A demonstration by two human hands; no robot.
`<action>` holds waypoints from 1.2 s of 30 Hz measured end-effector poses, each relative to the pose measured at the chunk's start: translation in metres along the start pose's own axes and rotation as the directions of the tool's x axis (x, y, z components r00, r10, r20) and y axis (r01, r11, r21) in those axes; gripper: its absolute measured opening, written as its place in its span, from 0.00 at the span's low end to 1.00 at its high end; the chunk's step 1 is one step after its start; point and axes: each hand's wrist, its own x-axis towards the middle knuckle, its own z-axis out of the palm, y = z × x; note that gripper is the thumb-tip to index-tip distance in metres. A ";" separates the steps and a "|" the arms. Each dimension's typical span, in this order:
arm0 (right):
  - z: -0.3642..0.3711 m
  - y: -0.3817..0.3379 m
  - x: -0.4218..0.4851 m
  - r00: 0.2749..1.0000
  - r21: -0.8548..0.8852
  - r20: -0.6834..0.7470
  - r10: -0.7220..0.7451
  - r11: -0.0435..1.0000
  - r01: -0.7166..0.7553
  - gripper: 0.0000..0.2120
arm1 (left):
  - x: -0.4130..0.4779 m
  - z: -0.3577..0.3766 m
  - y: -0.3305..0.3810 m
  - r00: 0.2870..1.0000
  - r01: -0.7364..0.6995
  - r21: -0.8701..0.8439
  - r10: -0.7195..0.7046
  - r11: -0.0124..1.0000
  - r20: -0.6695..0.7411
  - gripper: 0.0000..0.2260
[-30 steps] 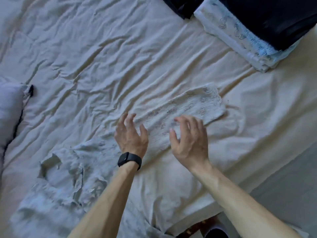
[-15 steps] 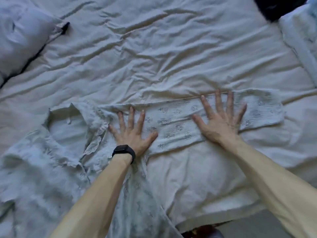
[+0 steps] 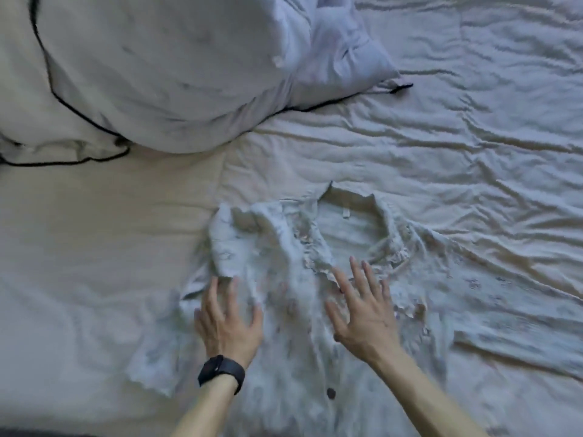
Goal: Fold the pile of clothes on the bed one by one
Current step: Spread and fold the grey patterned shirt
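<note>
White shirt, heading: the pale blue-white printed button-front shirt (image 3: 296, 357) is lying front up, its open collar (image 3: 347, 203) pointing away from the person and its lower end running toward them.
Long axis: it is running from the near edge of the view toward the far side of the bed, leaning slightly right at the collar end.
Look: the cloth is lying crumpled and faintly patterned; a dark round button (image 3: 331, 393) is showing low on the front; one sleeve (image 3: 489, 294) is spreading flat to the right, while the other sleeve (image 3: 227, 238) is bunching into a fold on the left.
Left hand (image 3: 227, 323): wearing a black wrist band (image 3: 220, 373), it is spreading its fingers just below the bunched sleeve, holding nothing; whether it is touching the cloth I cannot tell.
Right hand (image 3: 362, 316): it is lying over the chest below the collar, fingers straight and splayed, gripping nothing.
Surface: the shirt is lying mid-bed on a wrinkled cream bed sheet (image 3: 473, 137).
Room: plump white pillows with black piping (image 3: 157, 74) are resting at the far left, apart from the shirt.
</note>
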 end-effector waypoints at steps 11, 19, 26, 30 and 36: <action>0.058 -0.198 0.140 0.881 -0.165 0.443 -0.164 0.952 0.260 0.48 | 0.081 -0.053 -0.137 0.903 0.066 0.226 -0.155 0.972 0.401 0.40; 0.064 -0.212 0.158 0.811 -0.227 0.584 -0.042 0.950 0.213 0.57 | 0.117 -0.084 -0.170 0.515 0.480 -0.206 -0.084 0.853 0.853 0.32; 0.050 -0.205 0.147 0.877 -0.165 0.478 -0.055 0.975 0.151 0.48 | 0.156 -0.170 -0.199 0.556 0.730 -0.499 0.019 0.467 0.831 0.47; 0.060 -0.199 0.132 0.909 -0.169 0.413 -0.049 0.977 0.130 0.48 | 0.196 -0.214 -0.221 0.716 0.618 -0.529 -0.138 0.581 0.684 0.36; 0.080 -0.202 0.127 0.917 -0.251 0.383 -0.108 0.944 0.216 0.50 | 0.249 -0.209 -0.254 0.934 0.050 0.445 -0.200 0.894 0.297 0.15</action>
